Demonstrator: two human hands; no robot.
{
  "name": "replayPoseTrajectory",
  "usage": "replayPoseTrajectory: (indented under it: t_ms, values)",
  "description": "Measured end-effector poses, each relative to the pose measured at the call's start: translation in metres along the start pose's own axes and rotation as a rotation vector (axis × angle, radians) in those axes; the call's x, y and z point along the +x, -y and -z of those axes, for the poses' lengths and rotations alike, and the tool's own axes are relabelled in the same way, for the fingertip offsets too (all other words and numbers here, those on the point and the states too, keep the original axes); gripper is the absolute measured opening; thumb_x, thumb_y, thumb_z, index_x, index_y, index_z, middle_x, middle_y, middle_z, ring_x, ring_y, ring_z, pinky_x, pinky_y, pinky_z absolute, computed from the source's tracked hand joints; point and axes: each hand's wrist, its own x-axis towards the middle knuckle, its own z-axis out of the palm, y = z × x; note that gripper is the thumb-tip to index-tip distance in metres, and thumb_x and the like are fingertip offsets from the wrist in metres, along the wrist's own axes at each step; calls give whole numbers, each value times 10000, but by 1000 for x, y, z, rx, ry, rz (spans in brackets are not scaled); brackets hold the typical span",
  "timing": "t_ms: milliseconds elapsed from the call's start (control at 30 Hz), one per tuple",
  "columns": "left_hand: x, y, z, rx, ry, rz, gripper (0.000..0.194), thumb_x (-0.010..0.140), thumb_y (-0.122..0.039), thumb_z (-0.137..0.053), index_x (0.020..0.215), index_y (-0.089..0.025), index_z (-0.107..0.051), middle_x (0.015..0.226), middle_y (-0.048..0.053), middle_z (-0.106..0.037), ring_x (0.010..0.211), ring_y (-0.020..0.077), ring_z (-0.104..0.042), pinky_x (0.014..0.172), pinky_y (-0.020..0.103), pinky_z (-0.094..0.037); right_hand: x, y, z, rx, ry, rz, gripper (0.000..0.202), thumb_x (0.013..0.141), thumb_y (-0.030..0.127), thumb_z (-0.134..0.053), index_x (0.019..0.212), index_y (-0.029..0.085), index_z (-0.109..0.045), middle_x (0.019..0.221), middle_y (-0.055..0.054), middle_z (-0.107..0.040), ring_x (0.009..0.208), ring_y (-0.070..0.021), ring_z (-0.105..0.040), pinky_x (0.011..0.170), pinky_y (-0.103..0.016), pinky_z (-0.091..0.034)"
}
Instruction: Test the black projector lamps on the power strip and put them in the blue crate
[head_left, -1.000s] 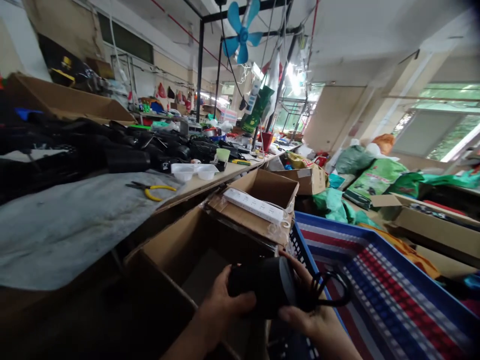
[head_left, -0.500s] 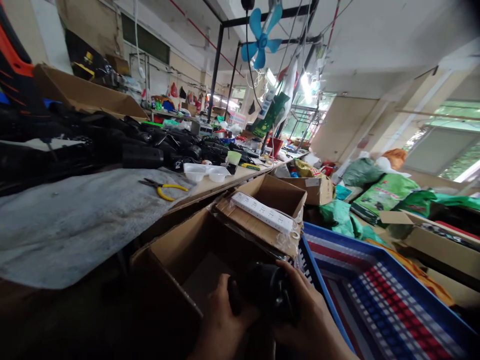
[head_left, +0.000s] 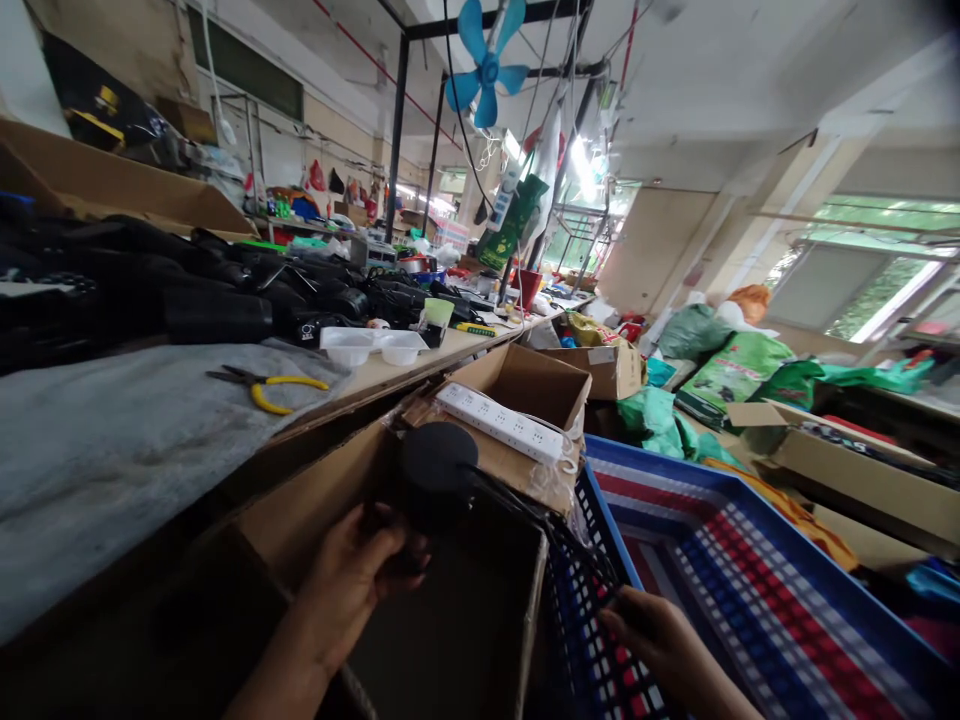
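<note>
My left hand (head_left: 364, 560) is closed around the lower part of a black corded appliance (head_left: 439, 462), which resembles a hair dryer. Its round, flat end faces up toward me, and its grip is partly hidden by my fingers. From its right side a bundle of black cord (head_left: 536, 515) runs across the cardboard box edge to my right hand (head_left: 649, 635). The fingers there are closed on the cord, over the rim of a blue plastic basket. Below the appliance an open cardboard box (head_left: 535, 600) shows a dark inside.
A white power strip (head_left: 502, 422) lies on another carton. Yellow-handled pliers (head_left: 289, 381) rest on grey cloth (head_left: 135, 440), with a white plastic tray (head_left: 349, 347) and piled black appliances (head_left: 217, 312) behind. The blue basket (head_left: 731, 482) with striped lining stands at right.
Both hands were together on the appliance low over the box. Now my left hand holds it farther left and higher, while my right has moved right, onto the cord. The view has shifted right.
</note>
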Motion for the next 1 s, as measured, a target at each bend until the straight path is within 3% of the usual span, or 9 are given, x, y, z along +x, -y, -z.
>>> replayPoseTrajectory:
  t_ms: [167, 333, 467, 567, 667, 800, 900, 1000]
  values:
    - [7, 1, 1, -11, -24, 36, 422, 565, -276, -769, 840, -167, -467, 646, 17, -647, 600, 160, -629, 489, 235, -520, 15, 6, 7, -193, -122, 131, 287, 824, 464, -467, 765, 203, -571, 839, -62, -568, 764, -196, -548, 713, -337, -452]
    - [15, 7, 1, 14, -11, 46, 454, 575, -287, -774, 893, -160, -475, 657, 28, -654, 595, 158, -629, 478, 226, -515, 45, 36, 9, 34, -211, 99, 300, 877, 459, -365, 968, 188, -455, 667, -1, -512, 574, -137, -484, 563, -248, -413]
    - [18, 9, -3, 26, -18, 63, 462, 573, -286, -774, 887, -167, -458, 629, 3, -635, 568, 148, -614, 459, 222, -496, 86, 51, 11, 138, -258, 163, 326, 900, 438, -306, 786, 181, -472, 670, -16, -500, 607, -128, -475, 572, -228, -396]
    - [19, 11, -7, 31, -5, 78, 465, 584, -293, -763, 899, -165, -446, 616, 2, -631, 559, 148, -609, 463, 225, -487, 128, 53, 16, 52, -230, 249, 352, 848, 445, -426, 661, 165, -528, 706, -47, -550, 659, -144, -506, 620, -243, -404]
    - [21, 14, -12, 41, -22, 54, 456, 604, -311, -742, 917, -168, -442, 610, 1, -628, 543, 147, -603, 445, 214, -462, 173, 51, 24, 24, -195, 164, 318, 788, 431, -521, 670, 152, -619, 628, -43, -600, 594, -144, -536, 573, -234, -400]
    - [28, 19, -19, 66, -85, 37, 443, 607, -314, -729, 919, -168, -449, 603, 6, -628, 533, 155, -601, 440, 220, -456, 224, 48, 34, 40, -346, 91, 304, 793, 381, -512, 788, 118, -665, 653, -60, -650, 586, -145, -585, 553, -216, -425]
    - [36, 22, -22, 64, -119, 47, 437, 603, -293, -723, 926, -163, -460, 602, 1, -628, 523, 150, -600, 447, 224, -465, 251, 50, 35, 3, -366, 115, 248, 783, 331, -524, 833, 138, -672, 705, -50, -669, 650, -156, -619, 609, -223, -457]
    - [43, 25, -21, 54, -109, 93, 442, 619, -288, -714, 954, -156, -459, 610, 6, -635, 542, 154, -609, 463, 233, -480, 269, 56, 34, -64, -367, 128, 136, 741, 240, -567, 744, 156, -674, 727, -60, -677, 706, -190, -637, 650, -250, -465]
